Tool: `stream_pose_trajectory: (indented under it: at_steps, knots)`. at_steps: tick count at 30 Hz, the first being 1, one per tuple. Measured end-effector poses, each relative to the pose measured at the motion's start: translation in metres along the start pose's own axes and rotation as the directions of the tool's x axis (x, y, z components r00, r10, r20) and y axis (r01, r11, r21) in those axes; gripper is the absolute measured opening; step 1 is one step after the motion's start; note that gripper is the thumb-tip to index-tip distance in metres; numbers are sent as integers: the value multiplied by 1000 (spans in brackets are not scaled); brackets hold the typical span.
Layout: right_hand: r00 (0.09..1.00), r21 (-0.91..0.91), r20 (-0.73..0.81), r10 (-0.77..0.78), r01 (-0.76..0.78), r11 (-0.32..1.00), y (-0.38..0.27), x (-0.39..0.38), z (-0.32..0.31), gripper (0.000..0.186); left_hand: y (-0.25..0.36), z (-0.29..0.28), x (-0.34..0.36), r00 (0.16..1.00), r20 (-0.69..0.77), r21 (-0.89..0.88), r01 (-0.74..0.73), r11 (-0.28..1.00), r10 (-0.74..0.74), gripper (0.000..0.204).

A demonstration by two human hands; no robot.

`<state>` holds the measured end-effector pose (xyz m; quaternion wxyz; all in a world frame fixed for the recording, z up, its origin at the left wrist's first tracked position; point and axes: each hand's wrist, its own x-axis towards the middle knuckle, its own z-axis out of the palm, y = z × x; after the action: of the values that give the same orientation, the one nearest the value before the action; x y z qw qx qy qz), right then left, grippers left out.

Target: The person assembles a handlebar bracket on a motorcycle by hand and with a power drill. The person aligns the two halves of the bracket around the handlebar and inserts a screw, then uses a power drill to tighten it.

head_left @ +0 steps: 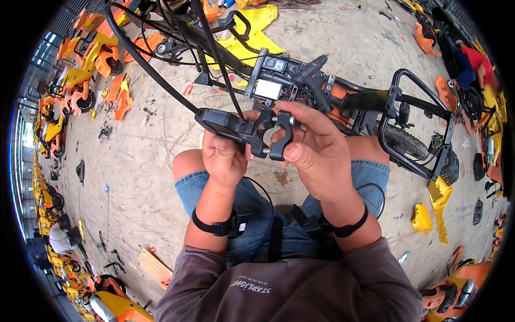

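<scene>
My left hand (224, 160) is closed around the underside of a black handlebar control housing (221, 124), which hangs on thick black cables. At its right end is a two-piece black clamp (282, 140), its halves joined by bolts with a gap between them. My right hand (324, 155) pinches the outer clamp half between thumb and fingers. The clamp's round opening has no bar in it. Just beyond my hands lies a stripped black scooter frame (370, 102), with a dark cordless drill (313, 83) resting on it beside an electronics box (268, 88).
Yellow body panels (257, 24) lie past the frame, and more yellow pieces (440, 204) at the right. Orange and yellow scooters (80, 75) line the left. A person in a red top (477, 64) bends down at the far right. Loose small parts litter the concrete floor.
</scene>
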<state>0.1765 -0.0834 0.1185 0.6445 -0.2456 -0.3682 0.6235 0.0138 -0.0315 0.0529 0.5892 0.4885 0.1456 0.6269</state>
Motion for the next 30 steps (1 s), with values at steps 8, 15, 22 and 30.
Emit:
stream_pose_trajectory:
  at_steps: [8,15,22,30]
  knots:
    - [996,-2,76,-42,42,999,0,2,-5,55,1,0,1,1000,17,4,-10,1000,10,54]
    - [982,-62,-23,-186,184,981,6,-1,0,50,1,0,2,1000,28,-17,-10,1000,10,53]
    - [950,-192,-3,-314,307,932,18,-3,-2,43,2,-2,2,999,33,-7,-11,1000,11,53]
    - [876,-304,56,-479,472,827,31,-2,-9,42,2,0,5,998,38,45,-53,998,52,53]
